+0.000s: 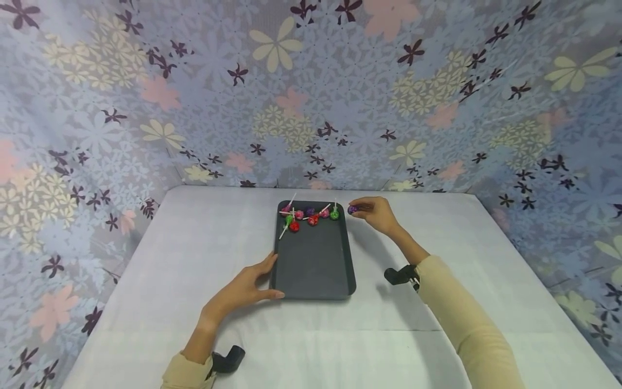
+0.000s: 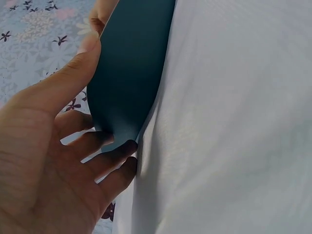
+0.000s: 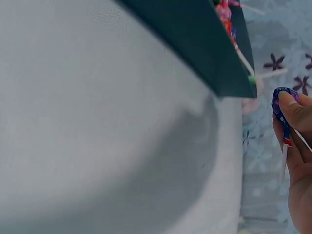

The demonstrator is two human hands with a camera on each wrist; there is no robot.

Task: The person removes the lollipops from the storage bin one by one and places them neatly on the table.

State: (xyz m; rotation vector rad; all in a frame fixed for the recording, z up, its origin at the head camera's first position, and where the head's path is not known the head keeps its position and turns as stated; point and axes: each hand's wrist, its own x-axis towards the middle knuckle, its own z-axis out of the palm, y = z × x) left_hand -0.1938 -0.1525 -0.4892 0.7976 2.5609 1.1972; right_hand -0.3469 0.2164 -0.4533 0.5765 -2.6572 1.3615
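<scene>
A dark grey tray (image 1: 316, 265) lies on the white-covered table. Several wrapped lollipops, red, pink, green and purple, are gathered at its far end, among them a green lollipop (image 1: 334, 214) and a red lollipop (image 1: 294, 226). My left hand (image 1: 243, 286) grips the tray's near left corner, its thumb along the rim in the left wrist view. Just outside the tray's far right corner, my right hand (image 1: 379, 214) pinches a purple lollipop (image 3: 281, 108) by its wrapped head. Below that head, two white stick-like lines show in the right wrist view; whether both belong to it I cannot tell.
The white cloth (image 1: 209, 232) covers the table around the tray. A flowered fabric (image 1: 311, 108) stands up behind the table and along both sides. Black wrist mounts (image 1: 402, 275) sit at both sleeves.
</scene>
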